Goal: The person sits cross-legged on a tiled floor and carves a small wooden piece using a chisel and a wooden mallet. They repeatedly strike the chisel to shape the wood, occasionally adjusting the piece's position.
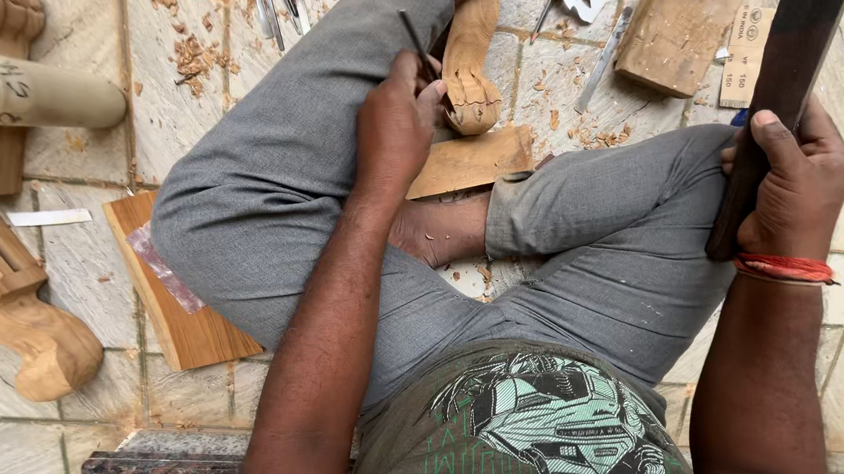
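Wood, pale and freshly cut, makes up the carved piece (470, 68) that lies on the tiled floor (85, 163) between the person's knees, one end propped on a flat wooden block (466, 161). The left hand (396, 124) is closed around a thin chisel (414, 39), its tip set against the carved end. The right hand (790, 188) is clamped on a long dark mallet (790, 68), held up off to the side. By the look of it the carving is stiff and fairly light, likely to skid on the smooth tiles, and its cut details seem fragile; the plain upper shaft looks the safest place to grip. Shavings (192, 54) litter the floor nearby.
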